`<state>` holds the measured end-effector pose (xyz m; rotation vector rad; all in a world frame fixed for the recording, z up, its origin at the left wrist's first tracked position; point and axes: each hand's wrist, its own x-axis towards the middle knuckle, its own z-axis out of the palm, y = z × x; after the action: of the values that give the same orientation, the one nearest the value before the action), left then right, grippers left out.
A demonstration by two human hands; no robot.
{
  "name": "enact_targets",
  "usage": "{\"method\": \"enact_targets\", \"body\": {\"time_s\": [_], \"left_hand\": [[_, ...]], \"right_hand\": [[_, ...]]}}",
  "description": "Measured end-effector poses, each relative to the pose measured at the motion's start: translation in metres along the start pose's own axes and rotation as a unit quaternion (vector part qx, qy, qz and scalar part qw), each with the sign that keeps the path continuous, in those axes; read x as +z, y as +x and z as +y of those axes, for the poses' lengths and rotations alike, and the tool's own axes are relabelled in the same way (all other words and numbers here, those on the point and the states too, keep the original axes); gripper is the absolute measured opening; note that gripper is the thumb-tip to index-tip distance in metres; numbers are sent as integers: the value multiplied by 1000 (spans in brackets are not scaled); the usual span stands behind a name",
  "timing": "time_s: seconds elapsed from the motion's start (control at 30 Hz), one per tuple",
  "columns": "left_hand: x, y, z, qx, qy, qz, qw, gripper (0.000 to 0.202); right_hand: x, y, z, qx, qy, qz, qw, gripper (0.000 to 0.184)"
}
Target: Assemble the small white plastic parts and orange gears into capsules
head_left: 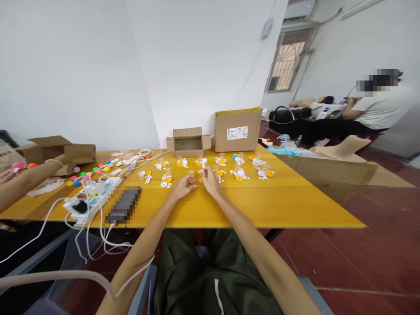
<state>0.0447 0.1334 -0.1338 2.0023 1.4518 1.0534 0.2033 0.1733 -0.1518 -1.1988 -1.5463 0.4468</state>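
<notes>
Both hands meet over the middle of the table [262, 211], a little past halfway from its near edge to its far edge. The left hand [183, 187] curls its fingers beside a clear cup [191, 173], the right hand [211, 180] bends its fingers downward, and an orange piece [201, 178] shows between them. Whether either grip is closed on a part, I cannot tell: the fingers cover it and the parts are tiny.

Small white, orange and clear parts lie in separate clusters, in two rough rows running along the far edge. The far row includes a cluster with white parts [239, 160]; the nearer row ends toward the right edge with a cluster holding an orange disc [269, 173].

Judging by this layout, dividing the parts into groups looks largely done. The clusters appear loose, with no plainly joined piece that I can make out, so any work on the individual groups seems mostly left; the group under the hands appears to be the one in progress. An open cardboard box [188, 153] stands at the far edge, behind the clusters.
</notes>
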Motion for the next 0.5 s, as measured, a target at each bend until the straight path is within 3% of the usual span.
{"method": "enact_targets", "body": {"time_s": [0.2, 0.33, 0.5], "left_hand": [[9, 6, 10, -11, 110, 17, 994, 30], [12, 6, 12, -22, 127, 43, 991, 24], [9, 4, 14, -36, 116, 31, 992, 18]], "right_hand": [[8, -5, 1, 13, 44, -21, 999, 6], [5, -7, 0, 32, 92, -57, 994, 8], [1, -7, -1, 48, 132, -72, 987, 7]]}}
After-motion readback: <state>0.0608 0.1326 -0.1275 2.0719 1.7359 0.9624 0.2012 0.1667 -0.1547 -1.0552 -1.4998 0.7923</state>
